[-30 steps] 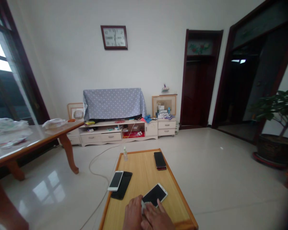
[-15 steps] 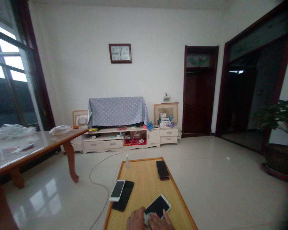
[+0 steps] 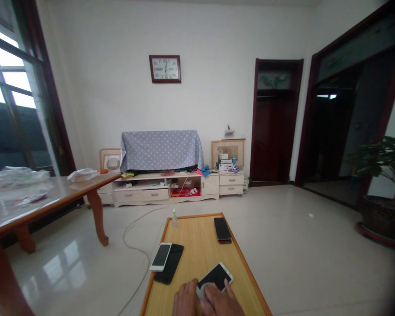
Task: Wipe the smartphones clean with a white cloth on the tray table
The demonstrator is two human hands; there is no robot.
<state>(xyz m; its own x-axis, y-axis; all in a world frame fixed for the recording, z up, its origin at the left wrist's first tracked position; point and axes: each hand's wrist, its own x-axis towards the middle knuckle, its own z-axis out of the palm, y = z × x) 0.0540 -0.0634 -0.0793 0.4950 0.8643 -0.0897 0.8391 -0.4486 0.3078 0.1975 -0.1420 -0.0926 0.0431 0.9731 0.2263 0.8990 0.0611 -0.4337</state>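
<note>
A white smartphone [image 3: 221, 272] with a dark screen lies tilted on the wooden tabletop, near its front. My left hand [image 3: 185, 299] is closed at the phone's near left end, its fingers bent along that edge. In my right hand [image 3: 224, 303] a wadded grey cloth [image 3: 204, 289] is pressed against the lower left of the screen. One finger of that hand rests along the phone's near right edge. Left of my hands, a white phone [image 3: 161, 256] lies partly over a black phone [image 3: 171, 267]. Toward the far right corner lies another black phone [image 3: 221, 228], on top of a reddish one.
A small clear spray bottle [image 3: 174, 218] stands at the far left corner of the wooden table [image 3: 197, 232]. A pale cable [image 3: 136, 251] runs across the floor. At the left stands a larger table [image 3: 95, 186] with plastic bags; a low white cabinet [image 3: 141, 196] lines the wall.
My right hand and the cloth have shifted slightly on the screen, and its fingers are more bunched over the cloth. My left hand stays at the phone's edge. The view has tilted a little down.
</note>
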